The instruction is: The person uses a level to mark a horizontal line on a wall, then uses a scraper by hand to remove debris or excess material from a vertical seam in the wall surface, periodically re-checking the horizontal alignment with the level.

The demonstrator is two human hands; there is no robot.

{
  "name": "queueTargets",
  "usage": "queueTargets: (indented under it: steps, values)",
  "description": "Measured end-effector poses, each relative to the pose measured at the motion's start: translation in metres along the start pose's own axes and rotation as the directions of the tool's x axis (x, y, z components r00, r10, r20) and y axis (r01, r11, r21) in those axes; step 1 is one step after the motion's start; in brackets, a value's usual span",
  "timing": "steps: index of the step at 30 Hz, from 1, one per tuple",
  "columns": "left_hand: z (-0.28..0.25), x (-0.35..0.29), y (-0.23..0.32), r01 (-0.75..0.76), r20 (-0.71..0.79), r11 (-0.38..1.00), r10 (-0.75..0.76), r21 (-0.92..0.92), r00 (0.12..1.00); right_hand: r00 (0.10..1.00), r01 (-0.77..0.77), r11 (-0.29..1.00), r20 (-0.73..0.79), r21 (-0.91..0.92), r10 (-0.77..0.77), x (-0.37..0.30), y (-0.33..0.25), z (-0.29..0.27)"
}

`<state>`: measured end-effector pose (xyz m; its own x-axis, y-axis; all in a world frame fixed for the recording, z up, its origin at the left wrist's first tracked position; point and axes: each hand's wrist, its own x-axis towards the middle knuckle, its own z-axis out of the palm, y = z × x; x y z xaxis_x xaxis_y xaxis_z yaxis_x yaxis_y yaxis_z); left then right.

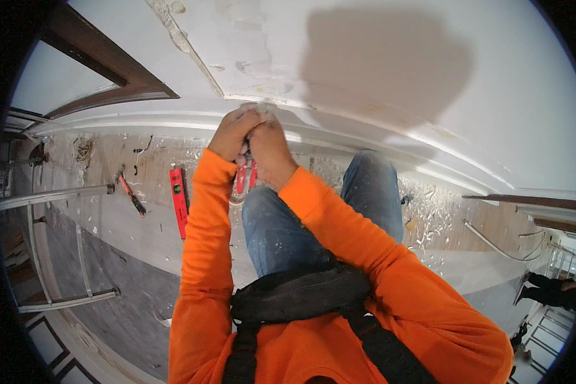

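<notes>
My left hand (pixel 235 132) and my right hand (pixel 270 148) are close together at the foot of the white wall (pixel 390 83), just above the baseboard. The fingers of both are curled and closed, with the left fingertips overlapping the right hand. Whatever lies inside them is covered by the fingers. Just below the hands, between my wrists, two red handles (pixel 241 179) of a pliers-like tool stick out. Its head is hidden, and I cannot tell whether it is held or lies on the floor behind. A chased groove (pixel 189 48) runs down the wall toward my hands.
A red spirit level (pixel 178 203) and a red-and-black hand tool (pixel 132 195) lie on the floor to the left. A metal ladder (pixel 57 197) stands beyond them. White debris (pixel 429 217) and a bent pipe (pixel 496 244) lie right of my knees. A person (pixel 550 291) is far right.
</notes>
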<state>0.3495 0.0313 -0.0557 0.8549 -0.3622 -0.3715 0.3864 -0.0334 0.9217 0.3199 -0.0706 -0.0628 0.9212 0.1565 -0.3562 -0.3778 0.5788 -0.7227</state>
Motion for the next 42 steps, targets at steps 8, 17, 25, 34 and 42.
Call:
queueTargets:
  steps: [8,17,25,34,42]
  values:
    - [0.031,0.008,-0.011,-0.038,0.040,0.999,0.038,-0.007,0.998,0.943,0.233,0.972,-0.249,0.024,-0.220,-0.023,-0.003,-0.012]
    - [-0.016,-0.004,-0.013,-0.150,-0.068,0.983,0.144,-0.107,0.987,0.991,-0.094,0.992,0.089,-0.088,0.101,-0.005,0.003,0.009]
    - [0.048,-0.001,-0.035,0.101,-0.209,0.184,0.843,0.978,0.495,0.965,-0.262,0.964,-0.017,-0.042,0.261,-0.087,-0.046,-0.070]
    - [0.199,0.020,-0.022,0.265,-0.191,-0.118,0.431,0.957,0.882,0.932,0.253,0.963,-0.289,0.088,-0.219,-0.227,-0.151,-0.199]
    - [0.199,-0.003,-0.039,-0.587,0.203,0.142,0.852,0.797,0.482,0.910,0.318,0.948,-0.282,0.007,-0.303,-0.243,-0.164,-0.226]
